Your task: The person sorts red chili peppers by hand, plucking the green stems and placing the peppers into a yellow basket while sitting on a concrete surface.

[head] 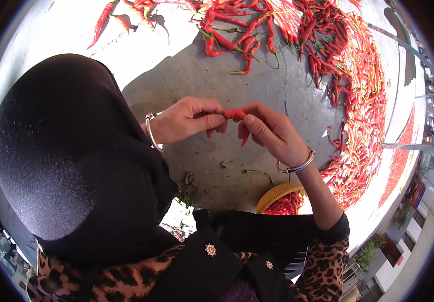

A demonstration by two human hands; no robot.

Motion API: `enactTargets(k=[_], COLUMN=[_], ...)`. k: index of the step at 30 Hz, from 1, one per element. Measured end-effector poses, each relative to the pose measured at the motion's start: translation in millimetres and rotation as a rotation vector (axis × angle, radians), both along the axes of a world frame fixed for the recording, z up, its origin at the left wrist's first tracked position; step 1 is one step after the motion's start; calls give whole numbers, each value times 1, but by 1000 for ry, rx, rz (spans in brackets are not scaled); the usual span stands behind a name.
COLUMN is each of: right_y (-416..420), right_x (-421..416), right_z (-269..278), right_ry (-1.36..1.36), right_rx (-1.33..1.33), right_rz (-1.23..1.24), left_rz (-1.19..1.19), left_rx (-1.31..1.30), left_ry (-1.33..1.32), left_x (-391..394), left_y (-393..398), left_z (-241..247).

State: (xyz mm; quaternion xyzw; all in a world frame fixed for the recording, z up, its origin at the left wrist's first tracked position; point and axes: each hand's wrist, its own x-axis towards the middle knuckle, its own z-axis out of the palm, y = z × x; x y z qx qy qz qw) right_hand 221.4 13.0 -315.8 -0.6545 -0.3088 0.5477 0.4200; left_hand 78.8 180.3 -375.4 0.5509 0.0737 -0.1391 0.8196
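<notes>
Between my two hands, above the concrete floor, is a red chili pepper (pixel 234 114). My right hand (pixel 277 132) grips it between thumb and fingers, and its pointed tip hangs out below them. At the pepper's other end, the thumb and forefinger of my left hand (pixel 196 117) are pinched together, hiding that end. Below my right forearm stands a yellow plastic basket (pixel 273 195) with red chili peppers (pixel 287 204) inside. Green stems (pixel 188 187) lie scattered on the floor, mostly in a small heap near my knee.
A wide spread of red chili peppers (pixel 364 113) covers the ground at the right. Looser peppers (pixel 247 49) lie at the top on the concrete floor (pixel 209 83). My black-covered knee (pixel 69 151) fills the left. Farther right lies another red strip (pixel 400 162).
</notes>
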Motion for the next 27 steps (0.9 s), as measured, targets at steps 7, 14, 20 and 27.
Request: enactTargets(k=[7,14,20,27], right_y=[6,38,93,121], right_x=[-14,-18,5,8], right_z=[-13,-18,-78,-98], right_ry=[-298,-1247,-954,-1254], right_rx=[40,527,197,101], right_rz=[5,63,-241,-122], left_rz=[-74,463,335,321], left_rx=[397,-229,-258,-210], left_ry=[-26,264,216,167], left_x=[3,-6,-8,-5], left_y=[3,10,22,22], left_z=[15,-11,-2,-14])
